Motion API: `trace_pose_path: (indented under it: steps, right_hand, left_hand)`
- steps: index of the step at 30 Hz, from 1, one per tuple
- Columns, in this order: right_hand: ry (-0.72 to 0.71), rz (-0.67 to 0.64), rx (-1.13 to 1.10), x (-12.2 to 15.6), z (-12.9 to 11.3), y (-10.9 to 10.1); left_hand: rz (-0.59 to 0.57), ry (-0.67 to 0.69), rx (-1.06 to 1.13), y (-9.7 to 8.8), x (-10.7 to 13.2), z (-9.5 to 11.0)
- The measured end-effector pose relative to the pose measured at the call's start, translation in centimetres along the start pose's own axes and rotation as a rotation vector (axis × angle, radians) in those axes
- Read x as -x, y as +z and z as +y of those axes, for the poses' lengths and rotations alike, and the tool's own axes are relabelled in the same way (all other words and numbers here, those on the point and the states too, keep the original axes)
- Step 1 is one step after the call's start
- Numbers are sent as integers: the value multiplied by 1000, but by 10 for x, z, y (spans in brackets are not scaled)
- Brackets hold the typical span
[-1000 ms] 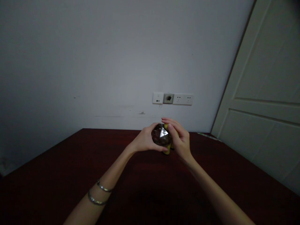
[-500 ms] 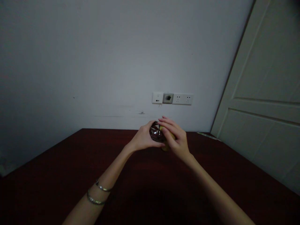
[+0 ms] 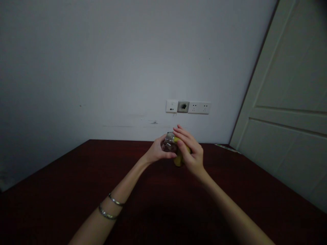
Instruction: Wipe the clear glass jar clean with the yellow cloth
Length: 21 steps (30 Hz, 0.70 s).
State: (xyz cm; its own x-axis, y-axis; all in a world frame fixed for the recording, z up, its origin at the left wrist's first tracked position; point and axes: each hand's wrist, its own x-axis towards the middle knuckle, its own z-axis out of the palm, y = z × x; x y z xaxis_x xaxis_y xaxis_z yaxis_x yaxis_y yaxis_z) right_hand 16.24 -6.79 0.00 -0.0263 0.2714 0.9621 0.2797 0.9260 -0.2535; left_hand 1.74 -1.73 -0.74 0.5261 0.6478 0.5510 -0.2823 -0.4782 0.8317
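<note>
My left hand [image 3: 158, 150] is wrapped around a clear, faceted glass vessel [image 3: 169, 144], its thumb along the near side. The glass is tilted, and I cannot tell whether it is a cup or a jar. A yellow cloth [image 3: 178, 160] is bunched in my right hand [image 3: 191, 149], pressed against the right side of the glass. Part of the cloth hangs below the fingers. Both hands are above the far part of the dark red table [image 3: 153, 190]. The right end of the glass is hidden by the cloth and fingers.
A pale wall [image 3: 122, 68] rises behind the table, with a row of sockets [image 3: 199, 107] on it. A panelled white door [image 3: 288, 95] stands at the right. Near the back right edge lies a thin, light strip [image 3: 227, 148].
The glass has turned a little in my left hand, showing more of its side. My left hand has shifted slightly left, and more of the yellow cloth shows below my right hand.
</note>
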Motion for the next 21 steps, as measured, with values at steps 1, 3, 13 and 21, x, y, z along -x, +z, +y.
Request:
trace_pose_path:
  steps: [1, 3, 13, 21]
  right_hand:
    - [77, 27, -19, -2, 1, 0]
    - [200, 62, -46, -4, 2, -1]
    - [-191, -268, 61, -4, -6, -11]
    - [209, 2, -12, -8, 10, -11]
  left_hand:
    - [-5, -11, 11, 0, 0, 2]
    - [-16, -45, 10, 0, 1, 5]
    - [46, -56, -194, -1, 0, 8]
    - [-10, -67, -264, 4, 0, 15]
